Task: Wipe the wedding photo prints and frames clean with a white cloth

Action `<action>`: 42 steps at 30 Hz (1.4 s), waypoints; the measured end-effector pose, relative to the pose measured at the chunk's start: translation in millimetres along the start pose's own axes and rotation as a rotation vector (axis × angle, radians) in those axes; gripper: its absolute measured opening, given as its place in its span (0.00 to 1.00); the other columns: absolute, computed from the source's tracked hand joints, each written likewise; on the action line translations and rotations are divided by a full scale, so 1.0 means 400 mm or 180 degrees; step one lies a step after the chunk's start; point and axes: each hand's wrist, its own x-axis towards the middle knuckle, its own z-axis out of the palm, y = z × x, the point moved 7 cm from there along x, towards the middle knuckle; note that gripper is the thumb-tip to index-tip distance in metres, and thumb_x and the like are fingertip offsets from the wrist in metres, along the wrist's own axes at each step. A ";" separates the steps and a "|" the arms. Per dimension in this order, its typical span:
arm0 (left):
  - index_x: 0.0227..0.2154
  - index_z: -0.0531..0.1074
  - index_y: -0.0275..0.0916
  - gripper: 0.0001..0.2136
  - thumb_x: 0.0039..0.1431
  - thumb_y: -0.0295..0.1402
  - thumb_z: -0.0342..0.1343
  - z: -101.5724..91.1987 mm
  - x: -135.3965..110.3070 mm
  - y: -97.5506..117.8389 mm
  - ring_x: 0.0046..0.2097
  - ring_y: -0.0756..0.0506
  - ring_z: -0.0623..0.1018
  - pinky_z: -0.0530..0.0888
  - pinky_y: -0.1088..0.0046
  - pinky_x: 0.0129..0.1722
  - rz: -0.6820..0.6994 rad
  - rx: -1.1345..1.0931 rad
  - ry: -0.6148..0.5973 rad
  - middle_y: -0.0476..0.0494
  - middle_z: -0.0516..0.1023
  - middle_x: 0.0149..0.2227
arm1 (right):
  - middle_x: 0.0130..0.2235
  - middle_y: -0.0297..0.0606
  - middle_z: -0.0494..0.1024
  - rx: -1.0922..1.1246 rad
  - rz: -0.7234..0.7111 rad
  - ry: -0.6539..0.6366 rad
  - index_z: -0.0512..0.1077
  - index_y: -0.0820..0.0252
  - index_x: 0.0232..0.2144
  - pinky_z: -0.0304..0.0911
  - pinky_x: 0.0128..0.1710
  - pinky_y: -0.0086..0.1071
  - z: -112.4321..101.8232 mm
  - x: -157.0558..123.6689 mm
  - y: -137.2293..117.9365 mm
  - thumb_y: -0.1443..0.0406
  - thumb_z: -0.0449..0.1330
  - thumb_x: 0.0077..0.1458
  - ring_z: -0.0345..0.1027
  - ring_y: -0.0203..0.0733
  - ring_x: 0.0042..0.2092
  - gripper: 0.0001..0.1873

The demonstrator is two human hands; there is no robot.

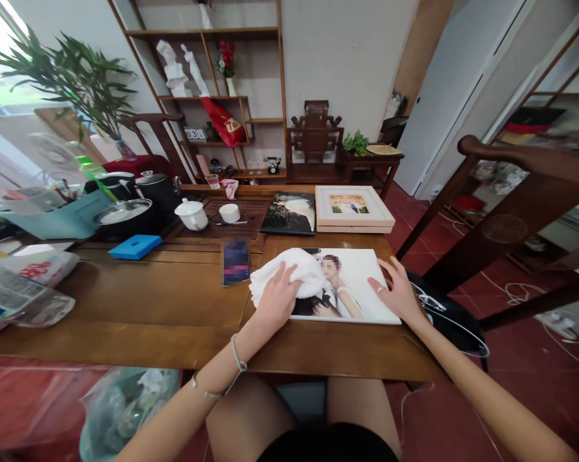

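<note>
A large flat photo print lies on the wooden table in front of me. My left hand presses a white cloth onto the print's left part, fingers curled over the cloth. At the print's right edge rests my right hand, fingers spread flat, a ring on one finger. A small dark card lies just left of the cloth.
Behind the print lie a dark photo album and a white framed photo. A tea tray with a white teapot, cup, kettle and blue box fills the left. Plastic bags sit far left. A wooden chair stands right.
</note>
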 end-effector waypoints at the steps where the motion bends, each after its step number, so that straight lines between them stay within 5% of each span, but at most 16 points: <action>1: 0.42 0.76 0.35 0.19 0.51 0.15 0.48 0.002 -0.003 0.001 0.64 0.30 0.63 0.72 0.53 0.56 0.0011 0.0009 0.0032 0.33 0.67 0.61 | 0.68 0.51 0.51 0.0006 -0.0135 -0.0027 0.69 0.60 0.55 0.63 0.56 0.50 0.005 0.005 -0.009 0.53 0.61 0.51 0.54 0.59 0.64 0.31; 5: 0.42 0.75 0.35 0.19 0.51 0.16 0.47 0.004 -0.014 -0.005 0.64 0.31 0.64 0.74 0.54 0.54 -0.0098 -0.0044 0.0101 0.33 0.67 0.61 | 0.64 0.50 0.61 0.0065 -0.0720 -0.0352 0.72 0.59 0.53 0.53 0.63 0.50 0.035 0.023 -0.053 0.57 0.58 0.56 0.58 0.54 0.63 0.24; 11: 0.40 0.76 0.36 0.16 0.53 0.17 0.48 -0.036 0.018 -0.002 0.68 0.31 0.56 0.65 0.48 0.61 -0.0163 0.0099 0.0409 0.37 0.59 0.66 | 0.62 0.49 0.66 -0.0015 -0.0809 -0.0568 0.74 0.58 0.51 0.55 0.62 0.51 0.067 0.029 -0.071 0.56 0.58 0.57 0.61 0.54 0.62 0.22; 15: 0.40 0.78 0.35 0.14 0.53 0.20 0.52 -0.015 0.072 0.000 0.68 0.24 0.50 0.62 0.42 0.60 -0.0192 0.0074 0.0126 0.34 0.53 0.68 | 0.61 0.49 0.68 -0.0066 -0.0927 -0.0735 0.71 0.59 0.54 0.53 0.63 0.52 0.084 0.024 -0.083 0.57 0.57 0.59 0.58 0.53 0.63 0.23; 23: 0.45 0.77 0.36 0.20 0.50 0.18 0.52 0.020 0.078 -0.041 0.67 0.28 0.57 0.67 0.45 0.58 -0.0120 -0.0048 -0.0085 0.35 0.64 0.63 | 0.61 0.52 0.67 -0.0181 -0.0937 -0.0617 0.70 0.63 0.55 0.54 0.63 0.52 0.081 0.026 -0.084 0.58 0.57 0.58 0.58 0.53 0.63 0.25; 33: 0.26 0.77 0.40 0.07 0.55 0.23 0.56 -0.012 -0.113 0.182 0.67 0.29 0.57 0.66 0.48 0.59 0.0846 -0.0021 0.0887 0.44 0.63 0.65 | 0.60 0.49 0.68 -0.0169 -0.0990 -0.0681 0.69 0.59 0.56 0.54 0.63 0.53 0.097 0.034 -0.089 0.58 0.56 0.59 0.57 0.51 0.63 0.23; 35: 0.30 0.79 0.41 0.07 0.52 0.24 0.57 -0.012 -0.084 0.166 0.66 0.28 0.59 0.65 0.47 0.59 0.0594 -0.0077 0.0660 0.44 0.62 0.65 | 0.61 0.49 0.68 -0.0173 -0.1021 -0.0700 0.69 0.59 0.56 0.54 0.63 0.53 0.096 0.035 -0.089 0.58 0.56 0.60 0.57 0.51 0.63 0.24; 38: 0.39 0.80 0.41 0.12 0.50 0.29 0.60 -0.002 0.015 0.071 0.65 0.25 0.58 0.63 0.43 0.59 -0.0072 -0.0151 0.0078 0.37 0.61 0.65 | 0.61 0.48 0.68 -0.0159 -0.1044 -0.0722 0.69 0.58 0.56 0.54 0.63 0.54 0.094 0.036 -0.088 0.57 0.56 0.60 0.57 0.51 0.63 0.24; 42: 0.48 0.77 0.45 0.18 0.52 0.31 0.59 0.001 0.153 -0.029 0.67 0.24 0.52 0.59 0.39 0.59 -0.0027 -0.0236 -0.0298 0.38 0.54 0.68 | 0.60 0.49 0.68 -0.0108 -0.1024 -0.0744 0.70 0.58 0.55 0.54 0.63 0.54 0.093 0.039 -0.089 0.55 0.56 0.60 0.58 0.53 0.63 0.24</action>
